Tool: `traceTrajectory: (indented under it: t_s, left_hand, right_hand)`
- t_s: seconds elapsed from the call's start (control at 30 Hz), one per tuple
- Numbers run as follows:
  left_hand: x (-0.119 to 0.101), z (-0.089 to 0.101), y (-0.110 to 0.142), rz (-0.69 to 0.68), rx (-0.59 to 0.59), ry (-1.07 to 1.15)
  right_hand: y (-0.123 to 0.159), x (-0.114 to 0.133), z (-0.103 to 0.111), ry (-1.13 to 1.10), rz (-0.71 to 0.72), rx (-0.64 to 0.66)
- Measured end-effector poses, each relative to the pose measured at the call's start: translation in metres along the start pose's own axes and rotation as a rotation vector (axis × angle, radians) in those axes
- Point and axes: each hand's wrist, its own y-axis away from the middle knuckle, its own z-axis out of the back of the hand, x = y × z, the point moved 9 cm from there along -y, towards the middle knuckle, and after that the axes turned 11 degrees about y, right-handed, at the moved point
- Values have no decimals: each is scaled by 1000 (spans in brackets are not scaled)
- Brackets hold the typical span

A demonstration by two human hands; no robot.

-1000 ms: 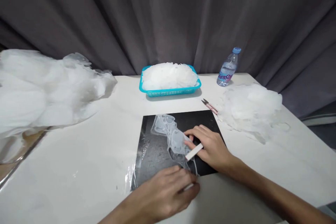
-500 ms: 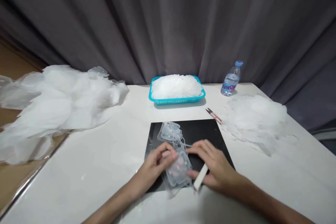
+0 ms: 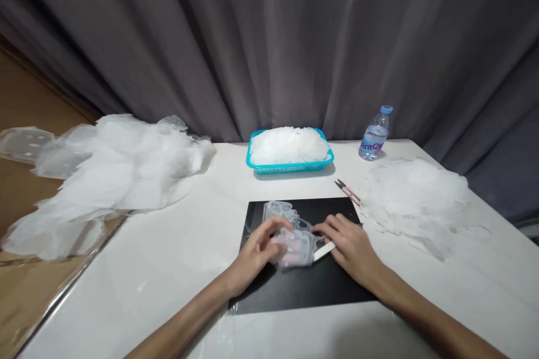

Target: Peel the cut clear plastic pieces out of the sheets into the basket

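Note:
A translucent moulded sheet with rounded raised outlines is pinched between the thumb and fingers of my left hand. It is held over a black mat, and its far part lies toward the mat's back edge. My right hand is closed around a flat white stick-like tool, whose exact kind I cannot make out. The tool's end points left at the sheet's right edge. My right fingertips are at the thin strips along that edge; whether they grip them is hard to tell.
Behind the mat stands a blue basket heaped with white translucent pieces. Thread snips lie beside a pile of clear scraps on the right. A water bottle stands farther back. A large stack of translucent sheets covers the left.
Both hands have moved up the mat, away from me, with the held sheet, and it looks more tilted. The white tool now lies flatter, pointing more to the left. The view has shifted slightly.

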Motion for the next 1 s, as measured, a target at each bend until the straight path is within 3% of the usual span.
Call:
traceTrajectory:
  t_s: [0.17,0.3,0.4,0.5,0.63,0.77,0.9,1.0]
  left_hand:
    - [-6,-5,4,27,64,-194]
    - [2,-7,17,147,44,-420]
    - [7,-2,26,171,5,-551]
    - [13,-4,31,182,48,-585]
    - [8,-5,30,50,53,-659]
    - [0,-9,27,-163,59,-847]
    - [2,-9,24,-262,45,-1041]
    - [1,-18,25,-322,94,-1110]
  right_hand:
    - [-10,-36,20,174,-114,-234]
    - [-9,-34,25,247,-89,-305]
    - [-8,-31,24,281,-66,-307]
    - [-9,-25,25,274,-10,-309]
    - [-17,-24,22,291,3,-266]
    - [-23,-42,15,361,-74,-201]
    - [-12,-56,18,359,-72,-184]
    - [3,-64,30,438,-156,-212]
